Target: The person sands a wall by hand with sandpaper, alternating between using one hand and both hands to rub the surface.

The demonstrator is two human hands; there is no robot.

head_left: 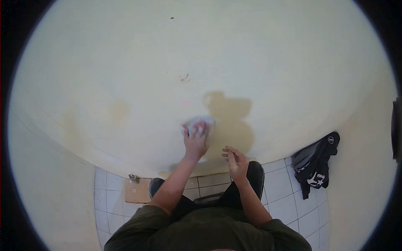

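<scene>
Left hand [196, 141] outstretched, right hand [237, 164] loose

Cloth [195, 121] against wall [276, 54]; cardboard [137, 195] left, jacket [315, 165] right.

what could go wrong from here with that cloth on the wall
The pale cloth could slip from under the left hand, which holds it against the wall. The shadow beside it might hide marks. The left knee might nudge the brown cardboard near it.

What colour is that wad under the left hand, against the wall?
The wad is whitish with a faint bluish tint, slightly blurred; head view.
</scene>
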